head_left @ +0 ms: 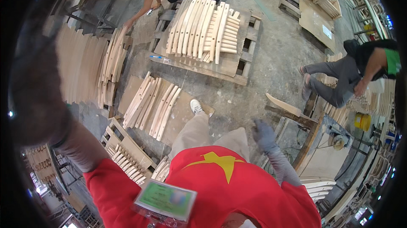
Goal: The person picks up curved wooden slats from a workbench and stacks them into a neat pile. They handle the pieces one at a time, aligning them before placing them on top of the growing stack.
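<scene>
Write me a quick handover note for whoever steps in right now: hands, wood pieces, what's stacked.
Left hand: gloved, raised close to the camera, blurred; grip cannot be told.
Right hand: gloved, low at the side, holding nothing.
Curved wooden slats lie on a board on the floor ahead, beside the shoe.
More slats are stacked on the pallet beyond.
Two other people work nearby.

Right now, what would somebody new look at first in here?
Probably the red shirt with a yellow star, at the bottom middle. Next, the curved wooden slats fanned out on a pallet at the top, with more slats lying lower left. The left hand is a big blur close to the camera, and the gloved right hand hangs empty.
</scene>
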Motion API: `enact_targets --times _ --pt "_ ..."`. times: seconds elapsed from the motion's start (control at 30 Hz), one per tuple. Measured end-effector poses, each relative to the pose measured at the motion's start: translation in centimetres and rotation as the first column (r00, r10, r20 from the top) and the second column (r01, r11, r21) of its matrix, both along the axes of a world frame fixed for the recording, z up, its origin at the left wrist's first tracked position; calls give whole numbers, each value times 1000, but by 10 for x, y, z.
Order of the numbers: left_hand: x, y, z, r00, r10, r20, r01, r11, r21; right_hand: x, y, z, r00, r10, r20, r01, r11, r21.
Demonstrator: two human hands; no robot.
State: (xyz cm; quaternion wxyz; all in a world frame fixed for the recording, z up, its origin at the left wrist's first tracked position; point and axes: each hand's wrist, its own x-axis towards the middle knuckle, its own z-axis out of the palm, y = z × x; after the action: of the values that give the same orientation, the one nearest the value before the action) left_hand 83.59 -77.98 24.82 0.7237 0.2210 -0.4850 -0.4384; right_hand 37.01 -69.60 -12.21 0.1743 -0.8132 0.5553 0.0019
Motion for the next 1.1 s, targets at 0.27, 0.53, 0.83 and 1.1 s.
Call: enact_targets --times 0.27,0.53,0.83,1.1 --pt "79 -60 -220 941 184 285 -311 805 506 102 -76 -18 984 -101 148 35 918 395" --pt "28 -135 -376 998 -47 45 -15 507 862 104 -231 -92 989 -79 -126 113 949 295" --pt "18 -191 -492 949 -236 211 -157 227 961 167 -411 -211 966 -254 41 213 880 424" --pt "87 -286 -629 625 -464 628 -499 382 778 210 -486 -314 920 -387 -55 365 800 476"
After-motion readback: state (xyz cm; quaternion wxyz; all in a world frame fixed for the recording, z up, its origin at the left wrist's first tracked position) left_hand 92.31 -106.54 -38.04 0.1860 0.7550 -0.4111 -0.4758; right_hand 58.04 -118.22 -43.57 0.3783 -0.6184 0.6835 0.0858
